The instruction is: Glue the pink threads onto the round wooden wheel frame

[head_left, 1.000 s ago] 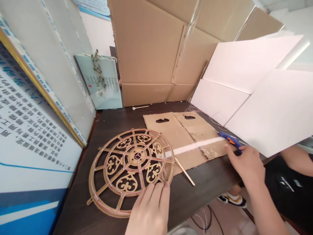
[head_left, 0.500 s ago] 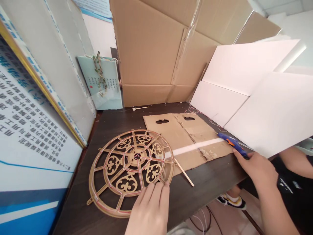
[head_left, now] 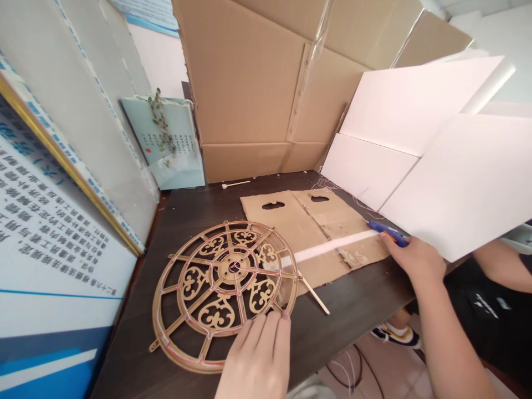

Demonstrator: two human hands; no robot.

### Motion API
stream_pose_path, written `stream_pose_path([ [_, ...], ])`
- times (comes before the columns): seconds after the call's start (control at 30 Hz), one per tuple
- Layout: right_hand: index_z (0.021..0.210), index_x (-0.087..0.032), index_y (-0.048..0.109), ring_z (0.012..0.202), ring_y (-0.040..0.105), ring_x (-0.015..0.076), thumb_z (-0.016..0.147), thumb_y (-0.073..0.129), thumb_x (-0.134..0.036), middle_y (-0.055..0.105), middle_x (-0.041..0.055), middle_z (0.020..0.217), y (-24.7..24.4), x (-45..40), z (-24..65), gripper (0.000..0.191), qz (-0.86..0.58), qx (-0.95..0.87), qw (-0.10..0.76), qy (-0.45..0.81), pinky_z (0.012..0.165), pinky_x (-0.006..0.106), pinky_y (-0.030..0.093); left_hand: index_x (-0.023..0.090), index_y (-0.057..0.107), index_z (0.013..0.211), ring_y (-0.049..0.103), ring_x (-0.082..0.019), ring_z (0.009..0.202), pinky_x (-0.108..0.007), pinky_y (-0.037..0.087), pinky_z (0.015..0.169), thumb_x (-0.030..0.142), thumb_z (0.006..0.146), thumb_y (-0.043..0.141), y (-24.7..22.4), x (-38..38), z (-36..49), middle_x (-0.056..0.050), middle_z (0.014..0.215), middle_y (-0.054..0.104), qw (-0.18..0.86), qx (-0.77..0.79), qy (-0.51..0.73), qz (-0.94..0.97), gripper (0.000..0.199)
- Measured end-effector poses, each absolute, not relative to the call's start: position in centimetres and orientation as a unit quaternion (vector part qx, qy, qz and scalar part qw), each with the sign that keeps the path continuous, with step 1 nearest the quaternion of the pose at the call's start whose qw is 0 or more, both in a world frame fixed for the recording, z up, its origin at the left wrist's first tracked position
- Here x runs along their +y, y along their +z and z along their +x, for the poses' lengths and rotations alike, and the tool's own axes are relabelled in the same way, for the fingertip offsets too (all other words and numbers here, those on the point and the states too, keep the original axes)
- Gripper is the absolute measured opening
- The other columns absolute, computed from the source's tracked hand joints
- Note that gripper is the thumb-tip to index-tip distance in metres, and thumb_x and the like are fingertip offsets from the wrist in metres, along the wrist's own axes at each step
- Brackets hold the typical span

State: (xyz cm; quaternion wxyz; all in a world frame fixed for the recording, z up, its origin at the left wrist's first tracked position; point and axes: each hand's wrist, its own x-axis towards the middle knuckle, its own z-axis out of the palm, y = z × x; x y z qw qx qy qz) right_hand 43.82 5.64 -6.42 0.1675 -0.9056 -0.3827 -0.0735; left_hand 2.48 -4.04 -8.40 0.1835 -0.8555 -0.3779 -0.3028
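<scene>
Head view: left hand [head_left: 257, 354] is holding the round tan wooden wheel [head_left: 226, 263], maybe keeping it still; right hand [head_left: 421, 260] is gripping the blue plastic glue gun [head_left: 382, 227].

Two bare hands worked well apart, one low in the centre of the frame, the other higher at the right.
The left hand [head_left: 260, 349] lay back upward at the bottom centre, its four fingers close together, bent at the knuckles and pointing up the picture; its thumb was hidden. The right hand [head_left: 419, 260], right of centre, was closed in a grip, the thumb [head_left: 389, 244] stretched toward the left and the other fingers largely out of sight. From it the bare right forearm [head_left: 451, 332] slanted down toward the lower right corner.
</scene>
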Motion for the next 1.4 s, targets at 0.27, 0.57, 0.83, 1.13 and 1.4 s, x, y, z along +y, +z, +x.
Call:
stream_pose_path([
  [0.27, 0.102, -0.008, 0.079, 0.098, 0.072, 0.0511, 0.086, 0.058, -0.070, 0.075, 0.0287, 0.099, -5.1, 5.7, 42.6, 0.067, -0.926, -0.344, 0.144, -0.057, 0.078, 0.054, 0.057, 0.012, 0.062, 0.111, 0.076, -0.017, 0.085, -0.027, 0.059, 0.077, 0.003, 0.103, 0.021, -8.6, -4.1, 3.1, -0.006, 0.094, 0.076, 0.190, -0.343, -0.343, -0.854, 0.043],
  [0.57, 0.095, -0.015, 0.073, 0.073, 0.072, 0.0294, 0.079, 0.074, -0.051, 0.075, 0.0114, 0.081, -6.8, 2.8, 38.4, 0.040, -0.733, -0.473, 0.422, -0.248, 0.072, 0.040, 0.058, 0.010, 0.062, 0.125, 0.072, -0.020, 0.096, -0.029, 0.059, 0.085, 0.006, 0.102, 0.028, -9.1, -3.6, 2.6, -0.009, 0.107, 0.072, 0.144, -0.322, -0.292, -0.889, 0.041],
  [0.83, 0.107, -0.017, 0.066, 0.082, 0.073, 0.0209, 0.085, 0.083, -0.025, 0.074, 0.0081, 0.095, -6.8, -1.2, 29.0, 0.028, -0.528, -0.658, 0.471, -0.258, 0.075, 0.031, 0.062, 0.010, 0.063, 0.127, 0.072, -0.023, 0.101, -0.032, 0.061, 0.084, 0.005, 0.100, 0.032, -9.4, -3.4, 2.0, -0.010, 0.111, 0.072, 0.165, -0.302, -0.275, -0.898, 0.041],
  [1.13, 0.109, -0.016, 0.067, 0.086, 0.073, 0.0199, 0.083, 0.084, -0.020, 0.073, 0.0097, 0.099, -7.3, -1.5, 28.2, 0.031, -0.491, -0.695, 0.471, -0.234, 0.078, 0.030, 0.064, 0.009, 0.063, 0.127, 0.072, -0.023, 0.097, -0.032, 0.063, 0.083, -0.005, 0.086, 0.035, -8.9, -3.6, 2.2, -0.011, 0.108, 0.071, 0.138, -0.309, -0.275, -0.900, 0.052],
  [1.4, 0.110, -0.015, 0.066, 0.088, 0.074, 0.0200, 0.085, 0.084, -0.021, 0.073, 0.0103, 0.100, -7.4, -1.8, 28.2, 0.032, -0.484, -0.708, 0.460, -0.229, 0.082, 0.029, 0.065, 0.009, 0.063, 0.126, 0.072, -0.022, 0.099, -0.032, 0.063, 0.083, -0.006, 0.085, 0.036, -9.0, -3.7, 2.3, -0.011, 0.109, 0.072, 0.134, -0.312, -0.279, -0.898, 0.052],
])
